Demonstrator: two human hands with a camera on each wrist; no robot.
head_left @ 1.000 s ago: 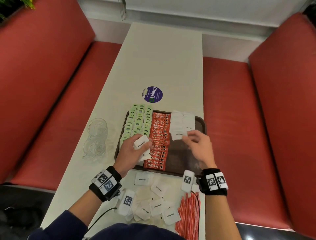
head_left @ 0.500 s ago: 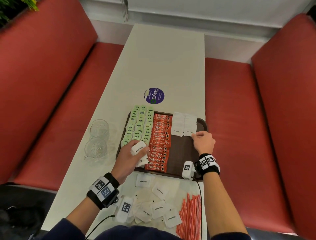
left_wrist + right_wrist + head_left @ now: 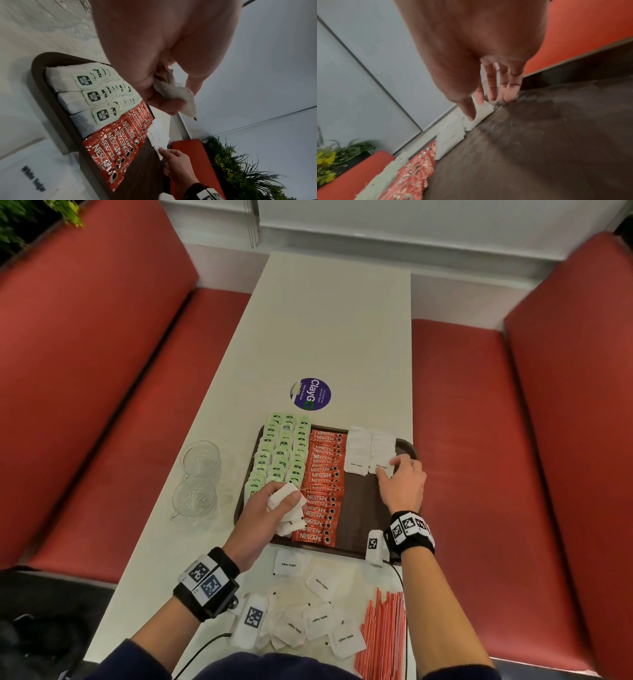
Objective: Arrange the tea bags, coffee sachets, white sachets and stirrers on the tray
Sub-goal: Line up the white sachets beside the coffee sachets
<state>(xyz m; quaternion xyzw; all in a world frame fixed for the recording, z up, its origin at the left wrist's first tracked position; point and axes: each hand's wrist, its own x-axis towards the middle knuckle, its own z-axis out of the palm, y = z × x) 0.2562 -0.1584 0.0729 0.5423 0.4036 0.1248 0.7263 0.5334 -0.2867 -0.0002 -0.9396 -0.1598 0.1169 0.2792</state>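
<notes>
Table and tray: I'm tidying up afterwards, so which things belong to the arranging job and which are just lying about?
Job:
tray
tea bags
coffee sachets
white sachets
loose sachets
stirrers

Lying about:
two glass cups
round sticker

The coffee sachets (image 3: 109,146) are glossy, crinkled red foil, while the white sachets (image 3: 358,455) look like matt paper. The tray (image 3: 539,142) is dark, matt, finely textured plastic; the bench (image 3: 318,337) is smooth and pale.
</notes>
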